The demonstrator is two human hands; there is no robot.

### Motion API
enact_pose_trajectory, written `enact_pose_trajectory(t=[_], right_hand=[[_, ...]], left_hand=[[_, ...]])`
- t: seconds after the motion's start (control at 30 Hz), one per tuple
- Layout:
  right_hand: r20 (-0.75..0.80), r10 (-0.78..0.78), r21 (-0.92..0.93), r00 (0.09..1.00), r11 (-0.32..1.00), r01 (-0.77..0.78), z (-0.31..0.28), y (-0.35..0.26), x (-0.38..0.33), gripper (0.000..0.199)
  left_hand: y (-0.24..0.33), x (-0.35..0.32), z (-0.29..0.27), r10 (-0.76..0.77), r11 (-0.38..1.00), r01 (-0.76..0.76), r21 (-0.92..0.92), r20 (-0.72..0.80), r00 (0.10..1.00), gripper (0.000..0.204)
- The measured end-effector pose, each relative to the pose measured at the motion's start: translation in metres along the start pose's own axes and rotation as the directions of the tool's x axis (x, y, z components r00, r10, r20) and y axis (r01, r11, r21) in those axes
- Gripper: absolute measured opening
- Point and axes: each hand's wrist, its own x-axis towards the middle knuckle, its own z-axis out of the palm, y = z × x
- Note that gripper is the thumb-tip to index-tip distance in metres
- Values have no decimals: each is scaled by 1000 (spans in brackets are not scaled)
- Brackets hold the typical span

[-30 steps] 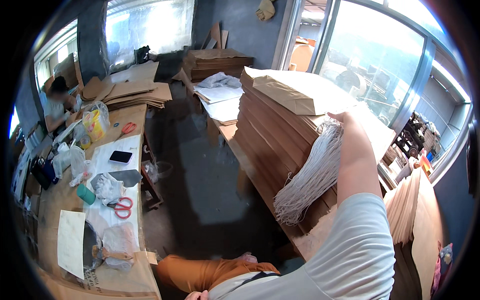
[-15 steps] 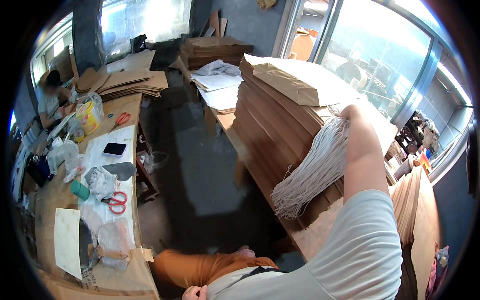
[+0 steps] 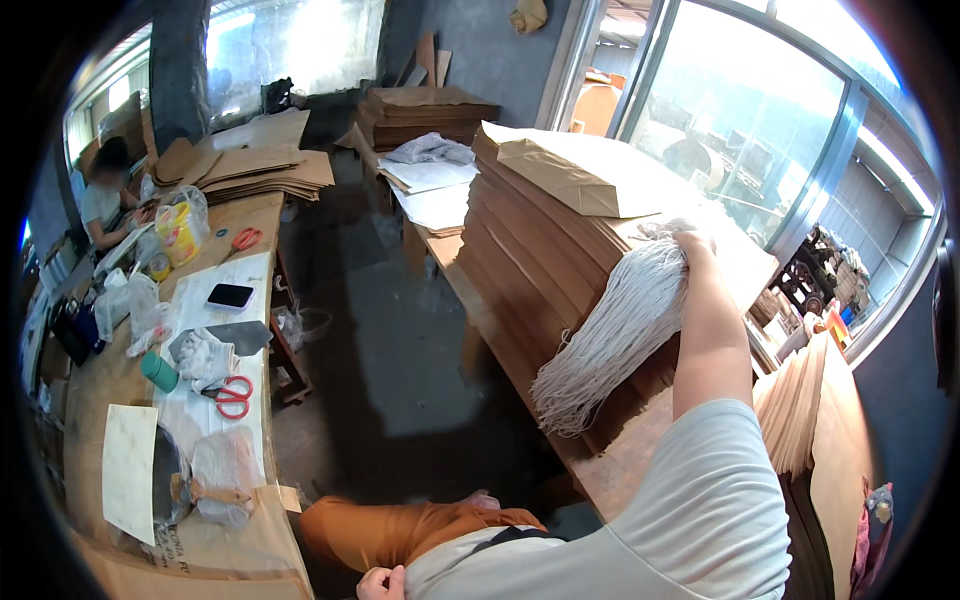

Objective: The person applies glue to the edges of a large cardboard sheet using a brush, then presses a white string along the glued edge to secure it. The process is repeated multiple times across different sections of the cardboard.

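A long bundle of thin white string [image 3: 612, 325] drapes over the edge of a tall stack of brown paper sheets [image 3: 545, 225] on the right-hand table. My right hand [image 3: 697, 243] reaches out and is closed around the gathered top end of the bundle, its fingers mostly hidden by the hand and the strands. Loose string ends hang down the stack's near side. At the lower edge, close to my body, my left hand [image 3: 381, 583] shows only in part, with its fingers curled; whatever it holds, if anything, is out of sight.
On the left table [image 3: 262, 205] lie red-handled scissors [image 3: 233, 397], a white glove [image 3: 206, 358], a phone [image 3: 231, 296], a green bottle [image 3: 158, 371] and plastic bags. A person [image 3: 108, 195] sits at the far left. More brown sheets [image 3: 812, 400] stand at the right.
The whole view has shifted slightly. My right hand stays at the top of the string bundle, with a little more of its gathered end showing. My left hand looks unchanged.
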Motion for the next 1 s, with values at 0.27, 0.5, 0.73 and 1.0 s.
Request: enact_pose_trajectory(t=[0.27,0.5,0.73,1.0], right_hand=[[287,-135,958,948,19,-287,17,17,-25,34],[129,-550,937,825,-206,-283,-40,-28,-56,23],[-78,-673,956,735,-260,-136,-99,-88,-161,25],[-146,-909,953,390,-235,-193,-135,-112,-262,12]], left_hand=[[-1,-18,-8,23,999,-24,-24,-25,999,28],[-8,-28,6,11,999,-12,-51,-16,1000,29],[-27,-46,17,-53,993,39,-111,-118,992,28],[-5,-38,14,-17,984,-32,-173,-272,962,10]])
